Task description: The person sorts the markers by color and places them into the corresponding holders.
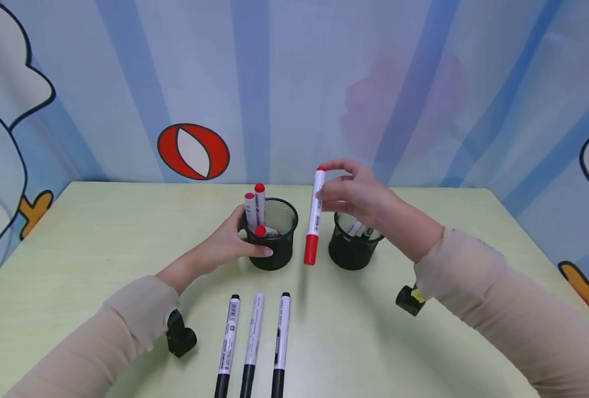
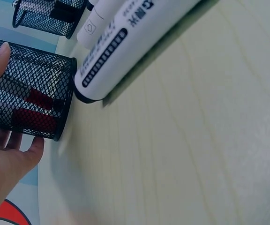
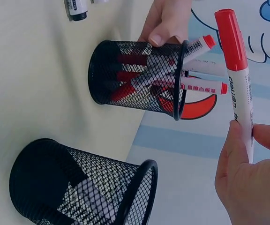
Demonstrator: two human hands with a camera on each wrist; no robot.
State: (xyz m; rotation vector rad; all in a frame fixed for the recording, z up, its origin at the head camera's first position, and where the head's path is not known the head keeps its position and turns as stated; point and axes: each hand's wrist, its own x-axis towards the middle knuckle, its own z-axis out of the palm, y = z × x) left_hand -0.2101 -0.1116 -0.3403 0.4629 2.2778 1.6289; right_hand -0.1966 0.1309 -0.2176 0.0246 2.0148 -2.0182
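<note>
My left hand [image 1: 227, 243] grips a black mesh pen cup [image 1: 283, 249] from its left side, thumb across the near wall and fingers round the far side. Inside that cup stand two red-ended markers [image 1: 250, 210], and a third leans low against the rim. Just right of the cup, my right hand [image 1: 359, 190] pinches a white whiteboard marker [image 1: 315, 213] between thumb and fingers, upright with its red cap pointing down. The right wrist view shows the same marker [image 3: 240, 93] apart from both cups. Behind the right hand is a second mesh cup [image 1: 350, 255], holding markers, partly hidden.
Three white markers with black caps lie side by side on the table near its front: a left one [image 1: 228, 331], a middle one [image 1: 254, 331] and a right one [image 1: 282, 331]. A printed curtain [image 1: 294, 99] hangs behind the table's [image 1: 125, 232] back edge.
</note>
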